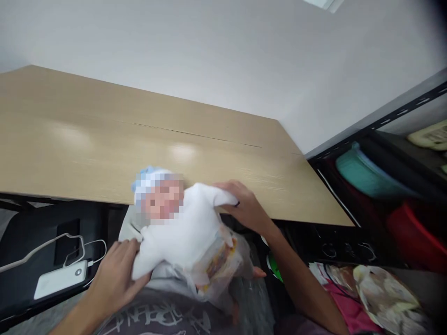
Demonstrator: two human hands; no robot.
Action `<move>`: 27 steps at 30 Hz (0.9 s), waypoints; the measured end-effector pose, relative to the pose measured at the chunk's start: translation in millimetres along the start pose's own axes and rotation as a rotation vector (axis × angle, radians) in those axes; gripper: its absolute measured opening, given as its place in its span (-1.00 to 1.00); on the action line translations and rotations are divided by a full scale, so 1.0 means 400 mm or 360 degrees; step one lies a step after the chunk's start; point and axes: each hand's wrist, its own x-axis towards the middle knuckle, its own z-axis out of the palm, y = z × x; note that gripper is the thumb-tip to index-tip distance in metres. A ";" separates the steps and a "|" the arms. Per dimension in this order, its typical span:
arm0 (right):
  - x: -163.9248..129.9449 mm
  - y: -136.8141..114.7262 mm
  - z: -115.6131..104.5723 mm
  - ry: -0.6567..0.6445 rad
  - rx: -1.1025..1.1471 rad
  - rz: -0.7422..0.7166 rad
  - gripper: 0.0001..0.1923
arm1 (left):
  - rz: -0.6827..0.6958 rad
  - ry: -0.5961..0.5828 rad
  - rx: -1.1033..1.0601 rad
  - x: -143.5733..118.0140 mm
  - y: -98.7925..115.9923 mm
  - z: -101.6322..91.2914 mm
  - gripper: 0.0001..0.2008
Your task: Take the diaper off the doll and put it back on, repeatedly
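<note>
Both left hand [118, 265] and right hand [246, 207] pinch the doll [188, 223] by its sleeves [150, 253] between fingers [131, 251]; behind the doll runs the worktop's [115, 144] near edge, broad surface beyond.

1 white power bank [61, 280], 1 red container [417, 237]

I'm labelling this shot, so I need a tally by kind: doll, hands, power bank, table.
Doll: 1
Hands: 2 (left hand, right hand)
Power bank: 1
Table: 1
Total: 5
</note>
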 end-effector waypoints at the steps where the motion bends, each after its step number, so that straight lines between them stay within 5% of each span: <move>1: -0.038 -0.031 0.018 -0.0121 0.0003 0.0006 -0.61 | -0.0053 -0.0082 -0.0103 -0.070 0.006 0.012 -0.78; 6: -0.133 -0.095 0.201 -0.0425 -0.0023 0.0050 -0.56 | -0.0553 -0.0586 -0.0428 -0.269 0.001 0.039 -0.67; 12: -0.137 0.010 0.399 -0.0745 0.0011 0.0313 -0.45 | -0.0833 -0.0803 -0.0408 -0.288 -0.026 0.047 -0.32; 15: -0.157 0.046 0.406 -0.0767 0.0128 0.0335 -0.40 | -0.0792 -0.0898 -0.0396 -0.282 -0.030 0.042 -0.31; 19: -0.195 0.021 0.350 -0.0519 0.0290 0.0288 -0.50 | -0.0618 -0.0785 -0.0265 -0.259 -0.020 0.006 -0.35; 23: -0.219 -0.082 0.292 -0.0314 0.0462 0.0265 -0.60 | -0.0331 -0.0475 -0.0345 -0.198 0.033 -0.083 -0.58; 27: -0.222 -0.218 0.275 -0.0394 0.0575 0.0077 -0.63 | 0.0218 -0.0141 -0.0861 -0.157 0.151 -0.134 -0.46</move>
